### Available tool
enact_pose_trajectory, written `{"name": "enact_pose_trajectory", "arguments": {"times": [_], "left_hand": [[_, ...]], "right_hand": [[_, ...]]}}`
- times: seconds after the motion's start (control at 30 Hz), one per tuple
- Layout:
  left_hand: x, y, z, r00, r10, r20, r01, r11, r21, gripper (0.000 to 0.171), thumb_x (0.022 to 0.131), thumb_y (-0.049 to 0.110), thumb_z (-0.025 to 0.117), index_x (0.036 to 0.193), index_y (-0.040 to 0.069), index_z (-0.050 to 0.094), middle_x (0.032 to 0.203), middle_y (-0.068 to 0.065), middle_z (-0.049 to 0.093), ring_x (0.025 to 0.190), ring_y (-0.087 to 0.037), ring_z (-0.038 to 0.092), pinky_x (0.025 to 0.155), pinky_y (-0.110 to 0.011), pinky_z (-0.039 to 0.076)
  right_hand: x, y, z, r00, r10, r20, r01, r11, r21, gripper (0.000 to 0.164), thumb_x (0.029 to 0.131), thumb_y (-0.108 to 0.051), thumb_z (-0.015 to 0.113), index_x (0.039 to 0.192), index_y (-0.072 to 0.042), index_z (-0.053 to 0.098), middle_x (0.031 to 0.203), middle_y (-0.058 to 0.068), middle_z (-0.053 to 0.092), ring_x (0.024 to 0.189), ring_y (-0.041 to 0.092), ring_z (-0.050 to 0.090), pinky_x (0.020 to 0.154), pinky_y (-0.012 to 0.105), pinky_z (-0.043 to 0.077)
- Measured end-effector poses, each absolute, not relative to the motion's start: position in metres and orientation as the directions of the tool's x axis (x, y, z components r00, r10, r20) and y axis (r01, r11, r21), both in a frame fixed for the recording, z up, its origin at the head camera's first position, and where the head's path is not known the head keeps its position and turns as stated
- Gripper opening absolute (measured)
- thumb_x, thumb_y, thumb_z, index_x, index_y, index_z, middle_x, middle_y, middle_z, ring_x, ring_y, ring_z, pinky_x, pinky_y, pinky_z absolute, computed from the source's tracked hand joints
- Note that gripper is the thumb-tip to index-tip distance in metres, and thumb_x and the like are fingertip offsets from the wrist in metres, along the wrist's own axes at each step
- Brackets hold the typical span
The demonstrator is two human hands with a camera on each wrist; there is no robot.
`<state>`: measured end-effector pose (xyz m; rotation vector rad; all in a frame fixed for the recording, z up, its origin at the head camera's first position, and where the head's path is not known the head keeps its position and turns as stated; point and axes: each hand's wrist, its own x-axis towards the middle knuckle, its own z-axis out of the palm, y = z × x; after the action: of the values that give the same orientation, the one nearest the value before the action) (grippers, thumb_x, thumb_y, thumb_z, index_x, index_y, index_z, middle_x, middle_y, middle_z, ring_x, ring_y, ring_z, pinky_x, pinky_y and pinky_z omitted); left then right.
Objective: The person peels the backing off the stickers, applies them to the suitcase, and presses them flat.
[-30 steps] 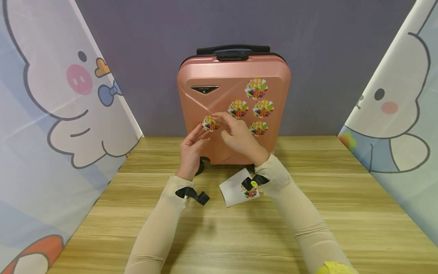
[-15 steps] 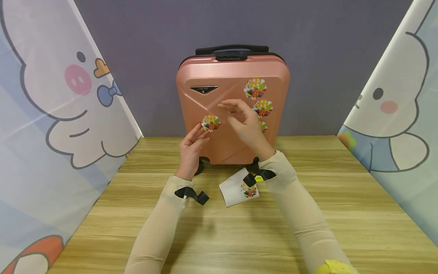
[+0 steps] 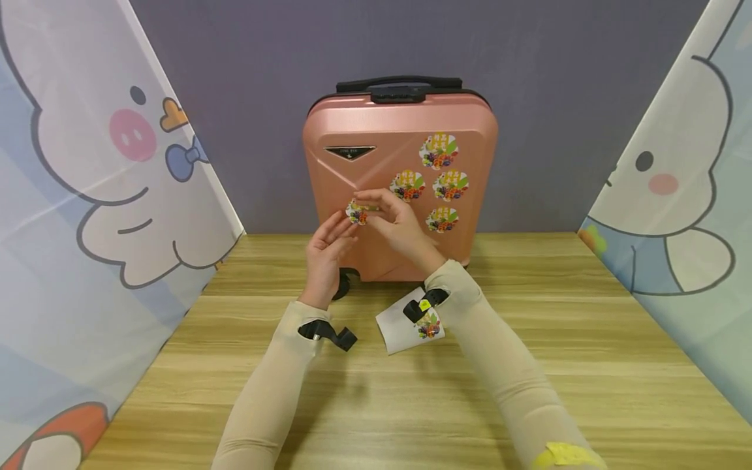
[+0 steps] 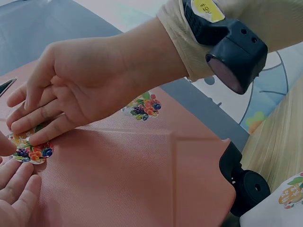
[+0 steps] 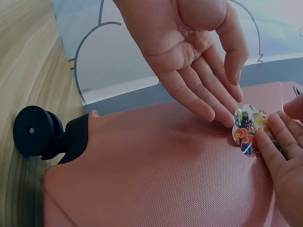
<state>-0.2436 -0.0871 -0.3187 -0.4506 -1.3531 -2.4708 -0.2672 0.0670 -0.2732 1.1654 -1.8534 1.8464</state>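
Note:
A pink hard-shell suitcase (image 3: 399, 121) stands upright against the back panel. On its front, left of the middle, is a round fruit sticker (image 3: 356, 214), partly covered by fingers. My left hand (image 3: 323, 261) reaches up with extended fingers, their tips at the sticker's left edge. From the other side my right hand (image 3: 405, 228) lays its straight fingers over the sticker; the right wrist view shows these fingers (image 5: 271, 151) flat across it. Several matching stickers (image 3: 451, 186) sit on the suitcase's right half.
A white backing sheet (image 3: 399, 326) bearing one fruit sticker (image 3: 430, 326) lies on the wooden table (image 3: 376, 405), in front of the suitcase. Cartoon-printed panels (image 3: 675, 261) flank the table on both sides. A black wheel (image 5: 33, 130) juts from the suitcase's base.
My right hand lifted off the sticker and moved up to the right, then came back down to the left over it. The left hand has stayed at the sticker's edge.

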Motion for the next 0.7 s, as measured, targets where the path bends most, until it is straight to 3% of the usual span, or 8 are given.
{"name": "enact_pose_trajectory", "arguments": {"times": [0.27, 0.53, 0.7], "left_hand": [[-0.244, -0.094, -0.323, -0.901, -0.125, 0.416, 0.421, -0.491, 0.763, 0.05, 0.092, -0.017, 0.05, 0.142, -0.011, 0.046, 0.129, -0.023, 0.062, 0.105, -0.015, 0.069, 0.088, -0.028, 0.055], [-0.246, -0.106, -0.327, -0.902, -0.197, 0.385, 0.432, -0.455, 0.779, 0.039, 0.092, -0.014, 0.053, 0.129, -0.004, 0.06, 0.112, -0.006, 0.072, 0.103, -0.016, 0.069, 0.084, -0.028, 0.056], [-0.247, -0.106, -0.325, -0.905, -0.182, 0.383, 0.423, -0.452, 0.785, 0.037, 0.092, -0.013, 0.052, 0.125, 0.0, 0.062, 0.107, -0.003, 0.072, 0.103, -0.017, 0.068, 0.082, -0.027, 0.056]], "right_hand": [[-0.27, 0.068, -0.274, -0.642, -0.344, 0.685, -0.708, -0.077, -0.702, 0.034, 0.092, 0.017, 0.051, 0.126, 0.012, 0.054, 0.133, 0.026, 0.056, 0.124, 0.033, 0.054, 0.103, 0.036, 0.048], [-0.268, 0.062, -0.276, -0.678, -0.372, 0.634, -0.682, -0.002, -0.731, 0.032, 0.095, 0.011, 0.052, 0.126, 0.007, 0.057, 0.129, 0.022, 0.06, 0.12, 0.032, 0.058, 0.1, 0.035, 0.05], [-0.268, 0.056, -0.284, -0.709, -0.396, 0.583, -0.658, 0.074, -0.749, 0.03, 0.096, 0.009, 0.054, 0.125, 0.005, 0.059, 0.127, 0.019, 0.061, 0.119, 0.029, 0.06, 0.096, 0.034, 0.052]]}}
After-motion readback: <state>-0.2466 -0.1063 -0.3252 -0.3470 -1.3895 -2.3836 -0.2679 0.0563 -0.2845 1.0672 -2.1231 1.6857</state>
